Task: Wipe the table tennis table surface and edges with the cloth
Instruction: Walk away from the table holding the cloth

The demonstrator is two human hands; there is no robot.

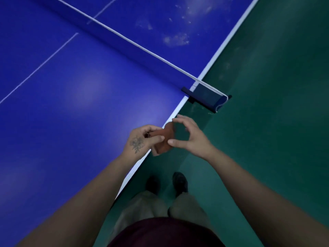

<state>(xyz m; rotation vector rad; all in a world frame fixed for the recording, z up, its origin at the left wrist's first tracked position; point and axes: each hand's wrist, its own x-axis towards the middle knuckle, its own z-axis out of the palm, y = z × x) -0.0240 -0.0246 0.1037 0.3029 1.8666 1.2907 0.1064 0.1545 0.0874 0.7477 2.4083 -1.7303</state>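
**Cloth readied at the table's edge**

My left hand (140,139) pinches the folded brown cloth (163,138) above the white edge (175,111); my right hand (185,134), fingers curled, pinches its other end. Likely next: press down, wipe toward the smudges (176,39) beyond the net (124,38).

no text, label, brand or number i can read anywhere, my blue table (74,97) carries only plain white lines, the back of my left hand (142,141) bears a flower tattoo, without letters
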